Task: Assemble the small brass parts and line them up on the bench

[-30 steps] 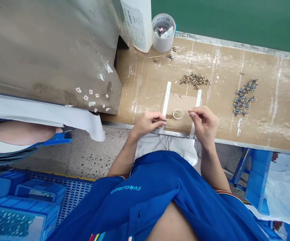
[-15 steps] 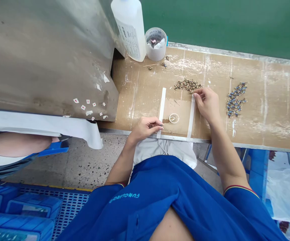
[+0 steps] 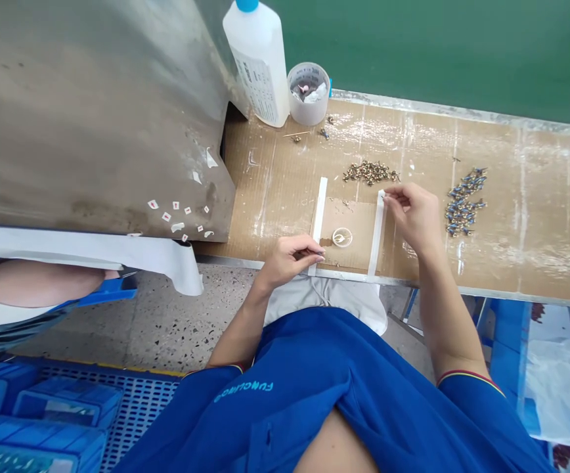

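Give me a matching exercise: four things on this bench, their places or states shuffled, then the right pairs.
Things:
1. white plastic bottle
2. clear plastic cup
3. right hand
4. pale round ring

Places or states:
A. at the top end of the right white strip
B. topped with a blue cap
C. holding crumpled white scraps
D. lying on the brown card patch

Pairs: 1-B, 2-C, 3-A, 4-D

Blue shirt [image 3: 285, 394], green panel [image 3: 437, 46], speckled grey floor [image 3: 176, 322]
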